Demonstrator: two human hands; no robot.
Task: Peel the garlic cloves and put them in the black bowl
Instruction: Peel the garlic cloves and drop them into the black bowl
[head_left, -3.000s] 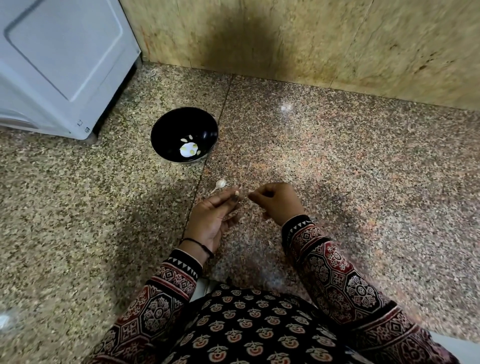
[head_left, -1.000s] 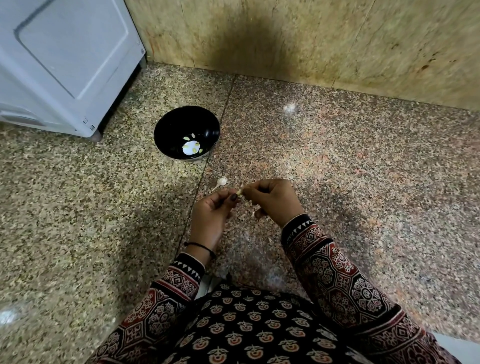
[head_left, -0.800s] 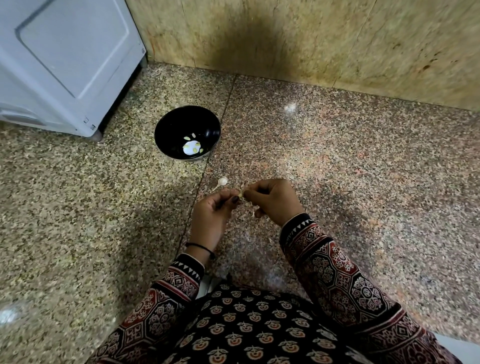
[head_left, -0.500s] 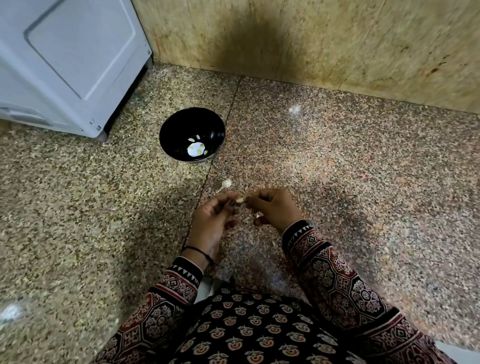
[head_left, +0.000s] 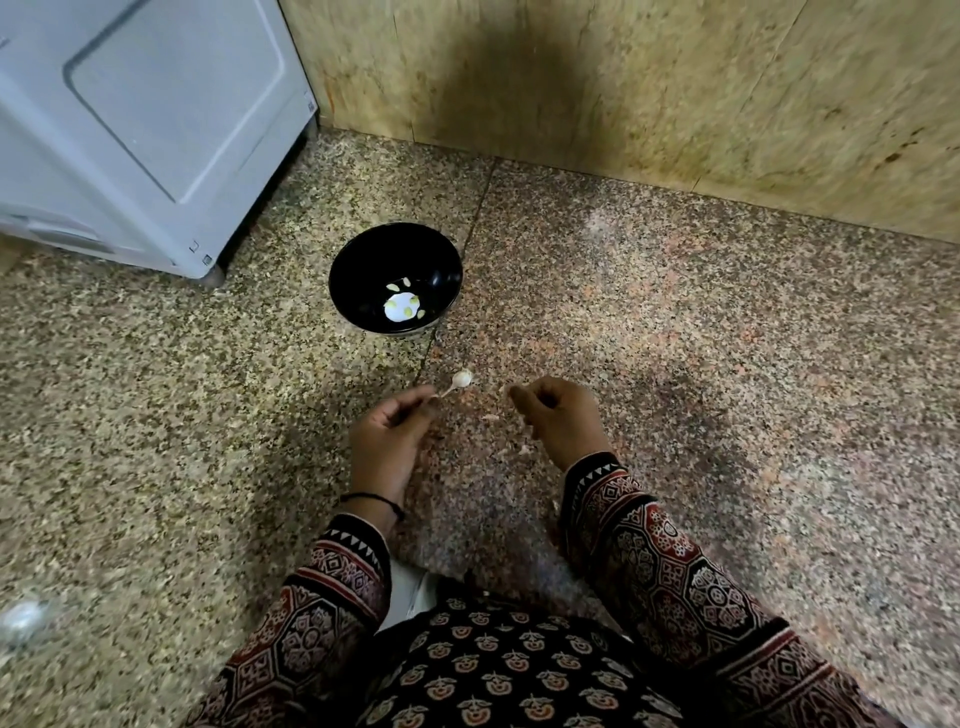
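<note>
The black bowl (head_left: 358, 260) stands on the speckled floor and has several peeled garlic cloves (head_left: 395, 287) in its bottom. One unpeeled garlic clove (head_left: 462, 379) with a thin tail lies on the floor between the bowl and my hands. My left hand (head_left: 387, 441) has its fingers curled, thumb against forefinger, close to that clove's tail. The clove it pinches is mostly hidden. About a hand's width to the right, my right hand (head_left: 558, 418) pinches a small pale scrap of garlic peel (head_left: 508, 388) at its fingertips.
A white appliance (head_left: 140, 130) stands at the back left, close to the bowl. A stone wall (head_left: 623, 78) runs along the back. Small peel scraps (head_left: 489, 417) lie on the floor between my hands. My patterned lap (head_left: 493, 670) fills the bottom.
My hands, which met over one clove half a second ago, have pulled apart. The right hand has moved right with a scrap of peel. The view has shifted slightly.
</note>
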